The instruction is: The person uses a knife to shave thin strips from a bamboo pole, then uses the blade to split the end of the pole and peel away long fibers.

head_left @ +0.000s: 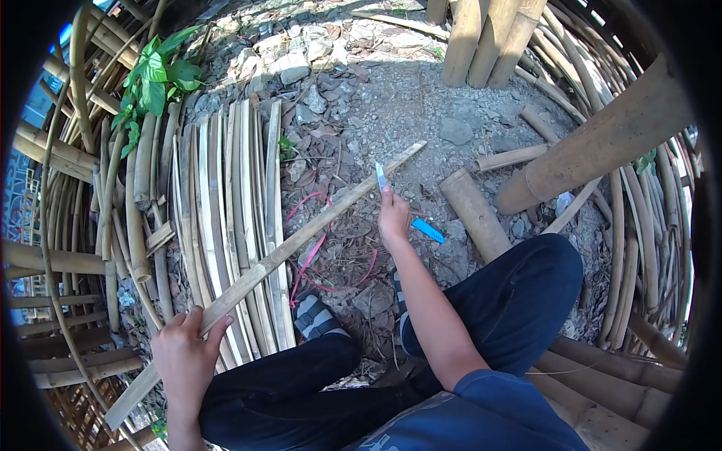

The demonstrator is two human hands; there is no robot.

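Note:
My left hand (pixel 184 349) is closed round the lower part of a long bamboo strip (pixel 301 239), which slants up to the right across the view. My right hand (pixel 394 216) grips a small knife (pixel 380 177), its blade pointing up beside the strip's upper part. Whether the blade touches the strip I cannot tell. Just right of my right hand, a blue plastic piece (pixel 428 230) lies on the ground. Under the strip, to the left, many split bamboo strips (pixel 235 165) lie side by side.
Pink string (pixel 310 259) lies on the stony ground near my feet. A thick bamboo pole (pixel 594 143) leans at the right, with a cut bamboo piece (pixel 475 214) beside it. Bamboo stacks line both sides. A leafy plant (pixel 153 79) stands at the upper left.

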